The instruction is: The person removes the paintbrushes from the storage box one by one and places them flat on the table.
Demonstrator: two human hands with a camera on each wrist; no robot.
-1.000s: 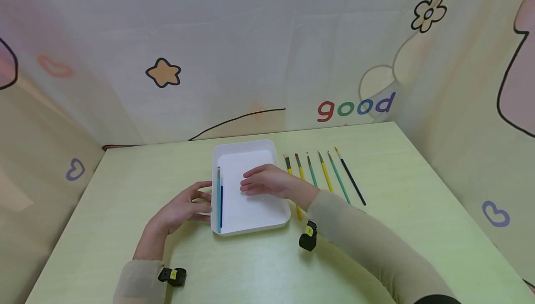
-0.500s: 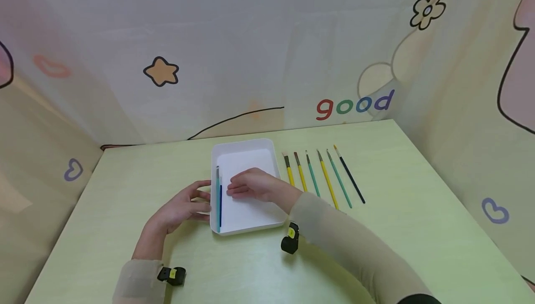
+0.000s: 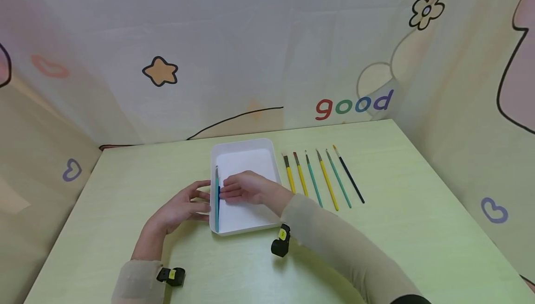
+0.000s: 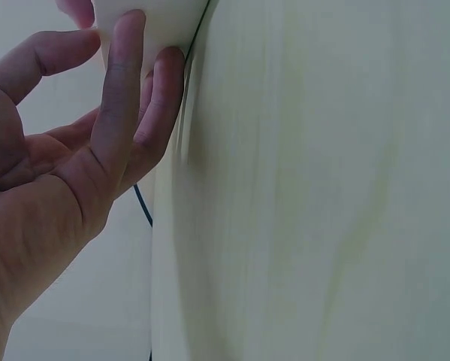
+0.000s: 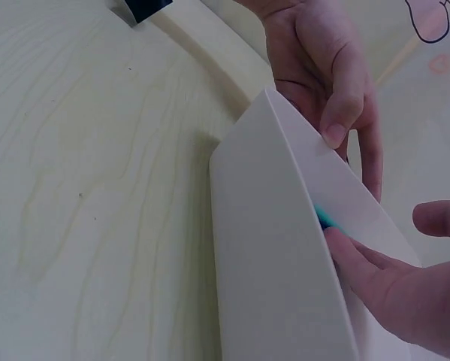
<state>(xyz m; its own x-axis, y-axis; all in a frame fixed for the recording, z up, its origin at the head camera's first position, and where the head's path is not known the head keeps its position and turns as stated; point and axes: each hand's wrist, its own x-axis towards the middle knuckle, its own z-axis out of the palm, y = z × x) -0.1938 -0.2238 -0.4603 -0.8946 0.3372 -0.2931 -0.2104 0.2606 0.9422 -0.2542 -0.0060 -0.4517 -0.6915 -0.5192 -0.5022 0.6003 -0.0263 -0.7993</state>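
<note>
A white tray (image 3: 246, 153) lies on the table. Against its left wall lie a teal paintbrush (image 3: 217, 209) and a dark blue paintbrush (image 3: 219, 190), side by side and partly overlapping. My right hand (image 3: 250, 188) reaches into the tray with straight fingers, fingertips at the dark blue brush. In the right wrist view, the teal brush end (image 5: 330, 218) shows beyond those fingers. Spread along the tray's left outer wall are the fingers of my left hand (image 3: 181, 209); its fingertips touch that wall in the left wrist view.
Right of the tray several paintbrushes lie in a slanted row, among them a yellow brush (image 3: 328, 181), a green brush (image 3: 339, 181) and a black brush (image 3: 350, 176). A printed curtain (image 3: 234, 53) hangs behind the table (image 3: 418, 229).
My right hand has moved left across the tray to the brushes. The dark blue brush has shifted left, against the teal one. The left hand stays at the tray wall.
</note>
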